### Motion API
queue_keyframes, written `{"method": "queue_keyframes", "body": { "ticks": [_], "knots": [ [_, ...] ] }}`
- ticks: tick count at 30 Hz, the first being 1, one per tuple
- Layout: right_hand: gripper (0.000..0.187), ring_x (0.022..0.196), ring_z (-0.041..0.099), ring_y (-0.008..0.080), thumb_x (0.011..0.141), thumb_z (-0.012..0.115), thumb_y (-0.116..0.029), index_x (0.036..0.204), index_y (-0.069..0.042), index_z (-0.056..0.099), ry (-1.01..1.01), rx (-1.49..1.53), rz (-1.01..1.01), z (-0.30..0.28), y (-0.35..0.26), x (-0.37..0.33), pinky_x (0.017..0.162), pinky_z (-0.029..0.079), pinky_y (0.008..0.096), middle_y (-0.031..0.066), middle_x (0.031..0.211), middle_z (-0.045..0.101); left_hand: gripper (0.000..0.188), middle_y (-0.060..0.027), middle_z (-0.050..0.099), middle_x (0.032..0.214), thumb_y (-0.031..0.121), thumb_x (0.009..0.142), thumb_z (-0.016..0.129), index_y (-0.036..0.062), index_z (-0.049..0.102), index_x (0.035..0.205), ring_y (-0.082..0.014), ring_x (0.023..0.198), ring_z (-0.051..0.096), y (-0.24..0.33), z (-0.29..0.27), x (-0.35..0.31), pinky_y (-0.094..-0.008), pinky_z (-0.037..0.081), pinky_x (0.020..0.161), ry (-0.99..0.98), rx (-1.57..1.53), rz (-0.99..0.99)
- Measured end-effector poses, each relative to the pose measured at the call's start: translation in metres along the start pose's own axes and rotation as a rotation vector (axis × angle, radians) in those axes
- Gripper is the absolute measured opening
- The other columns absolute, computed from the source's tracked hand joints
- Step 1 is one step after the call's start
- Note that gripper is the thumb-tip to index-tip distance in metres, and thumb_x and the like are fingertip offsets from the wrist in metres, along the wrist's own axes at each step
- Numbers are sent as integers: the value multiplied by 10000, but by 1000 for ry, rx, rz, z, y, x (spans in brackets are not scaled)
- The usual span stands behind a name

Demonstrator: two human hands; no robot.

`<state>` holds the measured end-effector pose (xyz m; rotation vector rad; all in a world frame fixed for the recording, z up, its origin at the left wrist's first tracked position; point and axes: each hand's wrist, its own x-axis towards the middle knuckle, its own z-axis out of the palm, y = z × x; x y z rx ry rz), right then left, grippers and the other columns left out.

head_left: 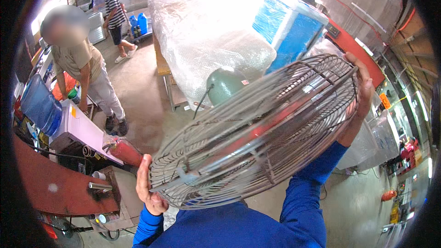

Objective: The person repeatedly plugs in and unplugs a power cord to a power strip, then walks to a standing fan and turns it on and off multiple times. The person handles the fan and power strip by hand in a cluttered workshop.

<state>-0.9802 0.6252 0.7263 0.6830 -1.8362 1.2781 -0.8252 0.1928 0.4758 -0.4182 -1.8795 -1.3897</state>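
Observation:
A large round fan (271, 142) with a dark wire cage fills the middle of the head view, tilted with its right side higher. Red blades show through the wires, and a green motor housing (225, 85) with a dark cord sticks out at the far side. At the cage's lower left rim, my left hand (149, 188) is closed round the wires. My right hand (360, 96) grips the upper right rim, its fingers curled over the edge. Both blue sleeves come up from below.
Left, a person in a tan shirt (85, 64) stands by a water dispenser (76, 124) with a blue bottle. A fire extinguisher (123, 149) is near my left hand. Farther back walks a person in stripes (115, 14). Bubble-wrapped goods (177, 32) and a blue-white box (294, 27) stand ahead.

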Motion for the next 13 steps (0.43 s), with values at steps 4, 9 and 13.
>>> {"method": "queue_keyframes", "body": {
  "ticks": [4,9,13],
  "knots": [
    [658,1035,577,214,905,445,-490,1190,89,572,3,1,41,8,-6,3,947,407,317,160,1117,613,859,-273,358,1450,652,909,417,-4,304,1451,-376,1308,418,-14,-6,-7,-479,342,1077,55,-21,-77],
    [519,1055,576,200,951,401,-369,1180,52,599,-13,-26,-12,9,-9,5,971,398,331,143,1116,633,925,-231,401,1430,674,890,413,-69,302,1429,-375,1298,425,-13,-13,-10,-479,363,1068,61,39,-177],
    [643,1128,550,215,949,437,-535,1200,35,599,-32,-131,-19,7,-8,6,1037,341,342,161,1167,627,820,-284,454,1373,662,931,289,-4,412,1394,-389,1252,480,-4,2,6,-505,312,1086,122,9,-109]
  ]
}}
